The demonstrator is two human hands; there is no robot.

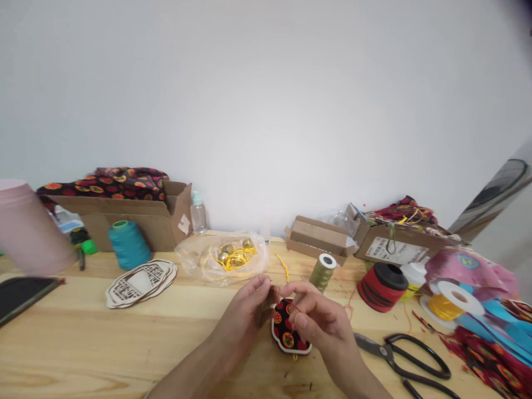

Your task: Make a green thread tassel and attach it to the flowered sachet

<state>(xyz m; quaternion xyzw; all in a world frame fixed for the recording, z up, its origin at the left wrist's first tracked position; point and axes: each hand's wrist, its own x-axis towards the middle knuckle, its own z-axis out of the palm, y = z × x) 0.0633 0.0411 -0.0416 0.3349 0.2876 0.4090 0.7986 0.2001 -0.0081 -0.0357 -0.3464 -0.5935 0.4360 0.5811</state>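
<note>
Pinching ornament [286,331] edge; both hands [245,316] [322,320]

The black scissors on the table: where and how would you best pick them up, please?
Probably by the handle loops of the scissors, coming from above on the right: they lie flat, blades shut and pointing left toward the right hand.

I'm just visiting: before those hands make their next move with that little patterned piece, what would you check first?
1. Patterned piece gripped: ok, the left hand pinches at its top edge.
2. Red thread held: ok, the right hand pinches it.
3. Thread free of knots: cannot tell, it is too thin to trace.
4. Scissors close by: ok, they lie on the table just right of the hands.
5. Olive spool upright, apart from the hands: ok.
</note>
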